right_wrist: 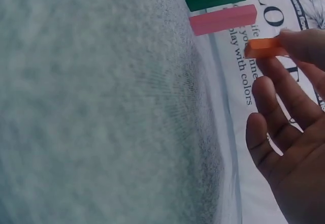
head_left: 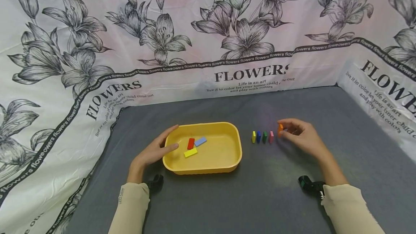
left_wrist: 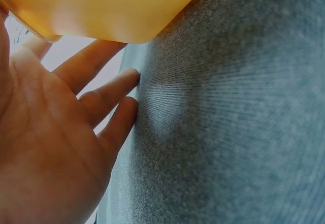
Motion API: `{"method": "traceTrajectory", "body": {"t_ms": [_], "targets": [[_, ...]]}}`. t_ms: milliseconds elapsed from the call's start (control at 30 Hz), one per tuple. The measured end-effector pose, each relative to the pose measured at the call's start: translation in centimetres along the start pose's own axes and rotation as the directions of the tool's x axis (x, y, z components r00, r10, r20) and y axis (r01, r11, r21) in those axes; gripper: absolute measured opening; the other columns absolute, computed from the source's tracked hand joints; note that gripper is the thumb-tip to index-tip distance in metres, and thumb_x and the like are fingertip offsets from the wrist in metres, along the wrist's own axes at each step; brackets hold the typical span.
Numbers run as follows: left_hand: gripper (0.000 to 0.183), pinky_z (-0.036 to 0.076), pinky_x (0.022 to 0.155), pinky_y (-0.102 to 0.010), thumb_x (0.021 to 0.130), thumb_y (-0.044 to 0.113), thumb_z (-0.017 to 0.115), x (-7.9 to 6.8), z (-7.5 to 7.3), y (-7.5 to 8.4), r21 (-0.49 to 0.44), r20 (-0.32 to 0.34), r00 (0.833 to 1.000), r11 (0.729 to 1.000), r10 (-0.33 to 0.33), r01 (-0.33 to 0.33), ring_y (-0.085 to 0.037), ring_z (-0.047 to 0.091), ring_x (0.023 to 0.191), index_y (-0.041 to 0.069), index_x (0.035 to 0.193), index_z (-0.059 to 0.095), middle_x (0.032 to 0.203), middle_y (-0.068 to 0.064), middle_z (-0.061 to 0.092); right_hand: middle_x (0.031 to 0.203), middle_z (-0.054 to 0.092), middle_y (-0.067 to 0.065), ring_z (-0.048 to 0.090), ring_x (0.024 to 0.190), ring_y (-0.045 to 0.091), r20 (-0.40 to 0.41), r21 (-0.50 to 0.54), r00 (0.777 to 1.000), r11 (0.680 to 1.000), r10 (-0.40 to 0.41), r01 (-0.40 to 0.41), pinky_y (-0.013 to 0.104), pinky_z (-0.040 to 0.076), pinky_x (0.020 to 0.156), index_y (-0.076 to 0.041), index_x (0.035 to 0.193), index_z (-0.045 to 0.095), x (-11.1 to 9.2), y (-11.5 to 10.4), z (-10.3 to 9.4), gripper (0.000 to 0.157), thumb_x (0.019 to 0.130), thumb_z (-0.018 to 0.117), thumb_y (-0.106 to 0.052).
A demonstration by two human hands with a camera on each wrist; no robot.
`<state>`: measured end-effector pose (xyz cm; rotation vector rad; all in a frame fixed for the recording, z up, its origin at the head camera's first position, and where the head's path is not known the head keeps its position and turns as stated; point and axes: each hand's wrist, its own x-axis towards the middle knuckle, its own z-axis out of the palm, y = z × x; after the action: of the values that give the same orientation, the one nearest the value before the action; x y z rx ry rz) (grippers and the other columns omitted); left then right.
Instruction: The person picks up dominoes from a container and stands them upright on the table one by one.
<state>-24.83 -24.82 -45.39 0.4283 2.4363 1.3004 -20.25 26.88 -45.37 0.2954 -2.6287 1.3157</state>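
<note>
My right hand (head_left: 302, 134) pinches an orange block (head_left: 280, 130) between thumb and fingertips. In the right wrist view that block (right_wrist: 264, 47) is held upright, its lower end a little off the cloth. Left of it stand a pink block (head_left: 271, 137), a green block (head_left: 264, 137), a blue block (head_left: 258, 137) and a yellow block (head_left: 254, 137) in a row. My left hand (head_left: 156, 151) holds the left end of a yellow tray (head_left: 208, 171), thumb over the rim and fingers outside. Inside the tray lie a red block (head_left: 190, 143), a light blue block (head_left: 200, 141) and another yellow block (head_left: 190, 152).
Dark grey cloth (head_left: 260, 198) covers the table. Behind it and along both sides hangs a white flower-printed sheet (head_left: 182, 82). A dark camera is strapped to each wrist, below beige sleeves (head_left: 352, 205).
</note>
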Motion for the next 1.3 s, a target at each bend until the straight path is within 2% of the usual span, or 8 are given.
{"method": "traceTrajectory", "body": {"t_ms": [467, 800, 1300], "targets": [[0.068, 0.033, 0.12, -0.061, 0.101, 0.034, 0.063, 0.01, 0.01, -0.11, 0.0, 0.001, 1.0, 1.0, 0.003, -0.003, -0.035, 0.038, 0.148, 0.042, 0.159, 0.028, 0.169, -0.001, 0.024, 0.12, 0.071, 0.016, 0.064, 0.09, 0.0, 0.114, 0.02, 0.993, 0.999, 0.039, -0.042, 0.021, 0.054, 0.074, -0.006, 0.13, 0.067, -0.21, 0.53, 0.08, 0.037, 0.096, 0.072, -0.016], [0.069, 0.033, 0.12, -0.061, 0.1, 0.036, 0.064, 0.03, -0.05, 0.03, 0.001, 0.0, 1.0, 1.0, -0.001, 0.001, -0.035, 0.039, 0.147, 0.042, 0.159, 0.028, 0.169, 0.0, 0.025, 0.115, 0.072, 0.017, 0.066, 0.089, 0.001, 0.142, 0.052, 0.989, 0.997, 0.045, -0.053, 0.022, 0.056, 0.073, -0.006, 0.125, 0.069, -0.02, 0.54, 0.39, 0.034, 0.094, 0.075, -0.016], [0.069, 0.031, 0.121, -0.062, 0.1, 0.035, 0.064, -0.12, 0.0, 0.21, 0.005, -0.004, 1.0, 1.0, 0.011, -0.011, -0.035, 0.036, 0.149, 0.042, 0.159, 0.028, 0.169, 0.0, 0.024, 0.113, 0.073, 0.018, 0.066, 0.086, 0.006, 0.17, 0.066, 0.983, 0.995, 0.064, -0.076, 0.024, 0.056, 0.071, -0.006, 0.125, 0.069, 0.03, 0.7, 0.52, 0.034, 0.093, 0.075, -0.016]]}}
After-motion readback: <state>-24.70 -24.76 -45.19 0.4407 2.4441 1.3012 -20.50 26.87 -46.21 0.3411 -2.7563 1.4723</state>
